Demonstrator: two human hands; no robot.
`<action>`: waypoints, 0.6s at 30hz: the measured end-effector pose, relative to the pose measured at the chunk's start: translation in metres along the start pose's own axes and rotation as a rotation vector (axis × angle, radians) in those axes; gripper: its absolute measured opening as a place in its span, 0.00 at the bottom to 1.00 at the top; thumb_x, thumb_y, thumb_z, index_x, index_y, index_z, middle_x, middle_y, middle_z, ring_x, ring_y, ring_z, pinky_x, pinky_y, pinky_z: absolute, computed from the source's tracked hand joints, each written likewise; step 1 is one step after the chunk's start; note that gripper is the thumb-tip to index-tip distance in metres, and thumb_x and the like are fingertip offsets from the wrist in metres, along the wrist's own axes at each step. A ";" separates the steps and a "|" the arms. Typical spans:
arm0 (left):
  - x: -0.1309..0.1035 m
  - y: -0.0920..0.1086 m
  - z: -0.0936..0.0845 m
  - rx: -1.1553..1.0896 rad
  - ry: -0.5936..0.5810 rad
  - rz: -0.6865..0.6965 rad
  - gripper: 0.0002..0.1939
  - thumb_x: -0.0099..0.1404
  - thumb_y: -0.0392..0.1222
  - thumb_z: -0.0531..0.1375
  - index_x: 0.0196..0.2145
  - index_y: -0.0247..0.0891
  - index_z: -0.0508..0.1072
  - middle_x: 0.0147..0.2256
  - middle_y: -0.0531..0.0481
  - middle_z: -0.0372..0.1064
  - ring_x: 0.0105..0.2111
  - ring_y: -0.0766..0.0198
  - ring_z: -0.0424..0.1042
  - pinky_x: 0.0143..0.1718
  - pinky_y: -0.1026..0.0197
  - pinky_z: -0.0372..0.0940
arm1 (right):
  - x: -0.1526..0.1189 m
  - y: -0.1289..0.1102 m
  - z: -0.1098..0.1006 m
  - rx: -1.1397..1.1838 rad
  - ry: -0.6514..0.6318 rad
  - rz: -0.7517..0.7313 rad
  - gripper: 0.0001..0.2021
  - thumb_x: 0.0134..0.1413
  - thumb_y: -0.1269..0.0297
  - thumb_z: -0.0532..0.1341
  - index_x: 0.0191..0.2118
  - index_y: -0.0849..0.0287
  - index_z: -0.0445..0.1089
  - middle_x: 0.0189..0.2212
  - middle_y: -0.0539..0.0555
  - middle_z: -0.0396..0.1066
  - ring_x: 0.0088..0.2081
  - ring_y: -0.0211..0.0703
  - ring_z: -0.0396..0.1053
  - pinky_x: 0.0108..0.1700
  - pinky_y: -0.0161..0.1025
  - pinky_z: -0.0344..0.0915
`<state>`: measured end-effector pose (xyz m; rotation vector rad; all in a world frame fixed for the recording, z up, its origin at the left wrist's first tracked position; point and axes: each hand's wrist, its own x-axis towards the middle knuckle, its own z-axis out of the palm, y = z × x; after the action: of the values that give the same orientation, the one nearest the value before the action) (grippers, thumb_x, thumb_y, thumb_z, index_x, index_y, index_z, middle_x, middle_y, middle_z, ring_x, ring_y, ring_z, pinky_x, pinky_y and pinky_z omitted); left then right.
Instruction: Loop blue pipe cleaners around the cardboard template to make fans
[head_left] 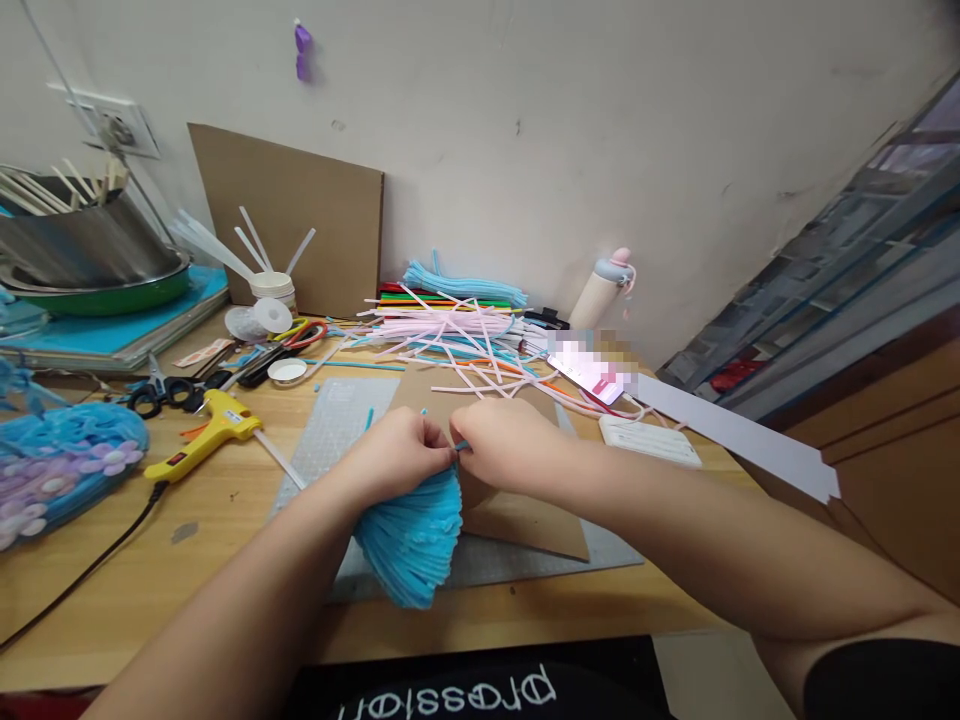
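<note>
My left hand (401,450) is closed on the upper end of a fan-shaped bundle of blue pipe cleaners (416,535), which spreads downward below it. Right beside it, my right hand (491,440) has its fingers closed, with a short blue pipe cleaner end showing at the fingertips. The two hands nearly meet. Beneath them lies a brown cardboard sheet (525,520) on a grey cutting mat (322,420). A blue stem tip pokes up behind my left hand.
A yellow glue gun (202,435) with its cord lies to the left, near black scissors (161,390) and a blue fluffy piece with flowers (71,465). Pink pipe cleaners (450,325) are heaped behind. A lit phone (589,375), a white box (649,440) and a bottle (600,290) stand right.
</note>
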<state>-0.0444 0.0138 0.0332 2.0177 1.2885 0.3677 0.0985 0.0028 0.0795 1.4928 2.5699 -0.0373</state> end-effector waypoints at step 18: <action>0.001 -0.004 -0.006 -0.360 0.136 -0.112 0.13 0.50 0.48 0.58 0.23 0.34 0.72 0.17 0.55 0.62 0.18 0.70 0.58 0.19 0.68 0.53 | -0.022 0.008 0.065 0.401 0.629 -0.158 0.10 0.58 0.70 0.48 0.37 0.60 0.67 0.31 0.53 0.68 0.33 0.38 0.63 0.33 0.35 0.55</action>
<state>-0.0502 0.0180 0.0341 1.6347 1.3048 0.6438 0.1249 -0.0190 0.0191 1.6231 3.3442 -0.1292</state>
